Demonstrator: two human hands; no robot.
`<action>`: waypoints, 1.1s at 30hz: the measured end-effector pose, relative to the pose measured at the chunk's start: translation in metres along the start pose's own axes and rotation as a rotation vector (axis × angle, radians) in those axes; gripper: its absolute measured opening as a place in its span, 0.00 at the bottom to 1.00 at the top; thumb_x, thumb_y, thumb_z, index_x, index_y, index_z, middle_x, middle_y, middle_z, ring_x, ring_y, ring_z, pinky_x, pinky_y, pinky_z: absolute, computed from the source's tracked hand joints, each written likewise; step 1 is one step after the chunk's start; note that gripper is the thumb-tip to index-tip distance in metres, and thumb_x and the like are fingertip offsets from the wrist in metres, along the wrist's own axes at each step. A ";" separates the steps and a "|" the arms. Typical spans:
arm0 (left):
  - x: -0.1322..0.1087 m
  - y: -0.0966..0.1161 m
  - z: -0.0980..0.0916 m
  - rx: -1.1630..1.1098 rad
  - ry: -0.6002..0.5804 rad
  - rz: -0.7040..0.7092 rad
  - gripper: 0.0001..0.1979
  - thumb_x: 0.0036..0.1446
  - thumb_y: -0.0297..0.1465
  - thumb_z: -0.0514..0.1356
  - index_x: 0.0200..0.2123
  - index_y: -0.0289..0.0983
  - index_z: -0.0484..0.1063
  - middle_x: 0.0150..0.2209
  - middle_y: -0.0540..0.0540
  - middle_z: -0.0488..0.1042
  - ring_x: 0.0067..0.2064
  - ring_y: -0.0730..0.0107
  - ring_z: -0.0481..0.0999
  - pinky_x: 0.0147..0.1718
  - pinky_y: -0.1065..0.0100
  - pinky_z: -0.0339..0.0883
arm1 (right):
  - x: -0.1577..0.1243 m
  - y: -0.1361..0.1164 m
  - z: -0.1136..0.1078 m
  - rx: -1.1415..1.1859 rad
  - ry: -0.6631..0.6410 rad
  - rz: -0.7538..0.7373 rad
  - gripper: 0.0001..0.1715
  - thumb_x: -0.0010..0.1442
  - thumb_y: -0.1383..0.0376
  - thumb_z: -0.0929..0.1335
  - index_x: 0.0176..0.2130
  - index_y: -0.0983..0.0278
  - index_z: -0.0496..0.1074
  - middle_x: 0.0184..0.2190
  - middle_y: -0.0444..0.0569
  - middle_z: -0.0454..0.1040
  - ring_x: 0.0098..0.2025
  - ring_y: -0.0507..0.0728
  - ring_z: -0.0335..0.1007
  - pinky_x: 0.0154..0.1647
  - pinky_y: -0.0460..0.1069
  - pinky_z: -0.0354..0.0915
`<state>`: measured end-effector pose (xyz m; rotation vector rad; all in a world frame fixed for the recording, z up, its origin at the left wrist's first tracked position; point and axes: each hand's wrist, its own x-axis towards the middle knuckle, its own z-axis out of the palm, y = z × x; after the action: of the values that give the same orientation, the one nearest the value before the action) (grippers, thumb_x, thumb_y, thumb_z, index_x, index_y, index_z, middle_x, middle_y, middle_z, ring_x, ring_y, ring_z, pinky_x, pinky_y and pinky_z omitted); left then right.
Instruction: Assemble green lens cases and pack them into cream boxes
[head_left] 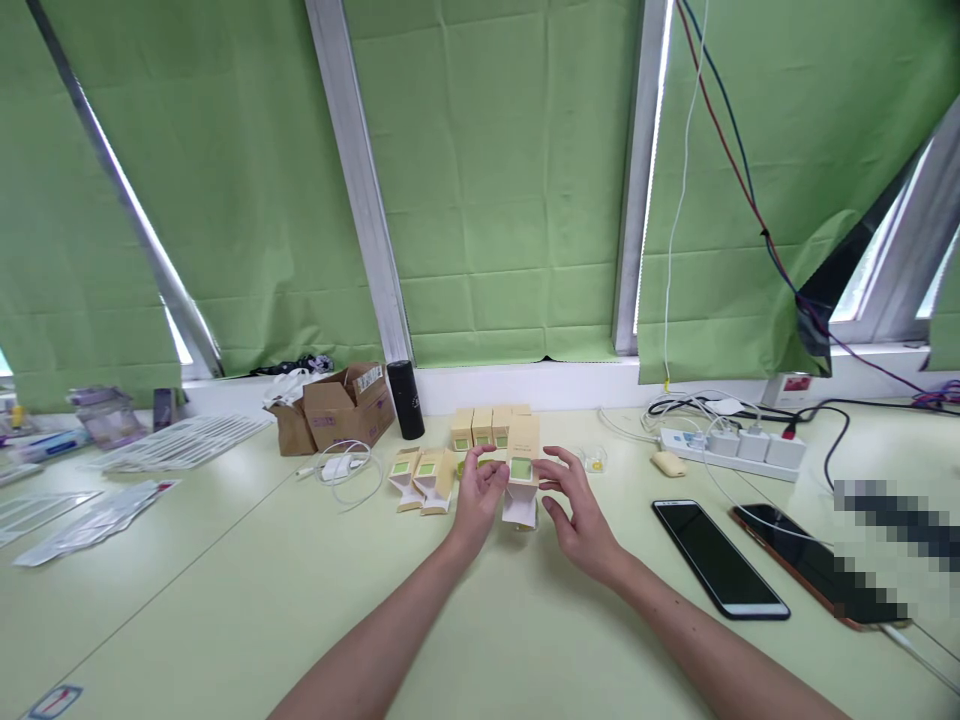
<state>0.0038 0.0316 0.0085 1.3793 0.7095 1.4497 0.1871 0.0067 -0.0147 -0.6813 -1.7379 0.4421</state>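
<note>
A small tan carton sits between the person's two hands, over the middle of the pale green table. The left hand has it by the left side, with the thumb and fingers closed against that edge. The right hand is just beside the right edge, fingers spread and loosely curved and gripping nothing. Whether its fingertips touch the carton cannot be made out.

The carton stands nearly upright, its long axis running top to bottom. The face with the green label is turned toward the camera. Its lower end is open, and the white flaps hang out toward the person. Whether that end rests on the table or is held just above it is not clear. The left hand's fingers hide part of the carton's left side.

Just behind the hands a row of like cartons stands upright. Two more cartons lie near the left hand with their ends open. A black bottle and a brown cardboard box are farther back on the left. To the right lie a power strip and two phones, and the farther phone is partly covered by a blurred patch.
</note>
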 end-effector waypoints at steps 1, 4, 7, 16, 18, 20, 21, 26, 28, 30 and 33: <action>0.000 -0.001 0.000 0.003 -0.001 -0.005 0.29 0.58 0.48 0.68 0.53 0.42 0.59 0.39 0.46 0.80 0.38 0.65 0.80 0.39 0.66 0.70 | 0.000 0.000 0.000 0.007 -0.003 0.007 0.22 0.73 0.62 0.61 0.63 0.49 0.65 0.65 0.54 0.56 0.68 0.65 0.58 0.59 0.62 0.73; 0.000 -0.003 -0.001 0.033 0.003 -0.005 0.28 0.58 0.49 0.67 0.52 0.42 0.61 0.37 0.47 0.79 0.37 0.66 0.80 0.38 0.66 0.70 | 0.000 0.000 0.000 0.034 -0.002 0.042 0.19 0.73 0.61 0.61 0.60 0.50 0.68 0.65 0.54 0.56 0.66 0.64 0.61 0.58 0.61 0.73; -0.001 -0.003 0.000 0.074 -0.007 -0.004 0.27 0.60 0.50 0.65 0.52 0.41 0.62 0.37 0.47 0.80 0.38 0.65 0.80 0.40 0.64 0.71 | 0.000 0.000 0.000 0.073 0.018 0.088 0.18 0.74 0.59 0.60 0.59 0.50 0.69 0.65 0.53 0.56 0.61 0.62 0.66 0.57 0.61 0.73; -0.004 -0.005 -0.007 0.261 -0.059 0.198 0.22 0.64 0.40 0.64 0.59 0.46 0.64 0.65 0.40 0.64 0.52 0.62 0.76 0.50 0.60 0.72 | 0.003 0.010 -0.003 0.172 0.096 0.204 0.19 0.71 0.52 0.64 0.58 0.50 0.70 0.64 0.53 0.57 0.52 0.60 0.74 0.51 0.58 0.74; -0.005 -0.004 -0.008 0.306 -0.115 0.219 0.23 0.63 0.38 0.64 0.60 0.47 0.66 0.66 0.40 0.61 0.52 0.61 0.76 0.50 0.59 0.73 | 0.004 0.011 -0.003 0.184 0.102 0.210 0.19 0.71 0.52 0.65 0.58 0.50 0.71 0.64 0.53 0.57 0.52 0.60 0.74 0.50 0.57 0.75; -0.006 -0.003 -0.009 0.342 -0.158 0.225 0.23 0.63 0.37 0.64 0.60 0.48 0.67 0.67 0.40 0.59 0.52 0.60 0.76 0.51 0.58 0.73 | 0.004 0.010 -0.003 0.183 0.093 0.217 0.20 0.70 0.52 0.65 0.58 0.50 0.71 0.64 0.53 0.57 0.52 0.60 0.74 0.49 0.57 0.75; -0.006 -0.003 -0.009 0.356 -0.170 0.224 0.23 0.63 0.36 0.64 0.60 0.48 0.68 0.68 0.40 0.58 0.52 0.60 0.77 0.51 0.57 0.73 | 0.004 0.010 -0.003 0.181 0.087 0.219 0.20 0.70 0.52 0.65 0.59 0.50 0.71 0.65 0.53 0.57 0.52 0.60 0.74 0.48 0.56 0.75; -0.007 -0.001 -0.007 0.367 -0.171 0.217 0.20 0.62 0.34 0.64 0.57 0.46 0.71 0.67 0.40 0.57 0.50 0.62 0.77 0.50 0.58 0.74 | 0.002 0.011 -0.003 0.177 0.070 0.212 0.20 0.70 0.52 0.66 0.59 0.49 0.71 0.65 0.52 0.56 0.53 0.60 0.73 0.49 0.56 0.75; -0.006 -0.002 -0.006 0.360 -0.161 0.213 0.19 0.62 0.34 0.64 0.57 0.46 0.71 0.67 0.40 0.58 0.50 0.62 0.77 0.49 0.59 0.74 | 0.002 0.011 -0.003 0.170 0.067 0.212 0.20 0.70 0.52 0.66 0.59 0.49 0.71 0.65 0.52 0.56 0.53 0.61 0.73 0.49 0.56 0.75; -0.006 -0.002 -0.006 0.351 -0.146 0.212 0.20 0.61 0.34 0.65 0.56 0.46 0.72 0.66 0.40 0.59 0.49 0.63 0.77 0.49 0.59 0.75 | 0.002 0.011 -0.003 0.162 0.063 0.213 0.21 0.70 0.52 0.66 0.59 0.49 0.71 0.65 0.53 0.57 0.53 0.61 0.74 0.49 0.56 0.75; -0.004 -0.004 -0.005 0.322 -0.117 0.212 0.19 0.60 0.34 0.66 0.55 0.45 0.73 0.65 0.40 0.60 0.47 0.65 0.78 0.49 0.59 0.75 | 0.002 0.010 -0.003 0.160 0.055 0.217 0.21 0.69 0.52 0.66 0.59 0.49 0.71 0.65 0.52 0.57 0.52 0.60 0.74 0.50 0.56 0.75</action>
<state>-0.0003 0.0297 0.0026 1.8188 0.7630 1.4455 0.1918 0.0154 -0.0182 -0.7620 -1.5637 0.6986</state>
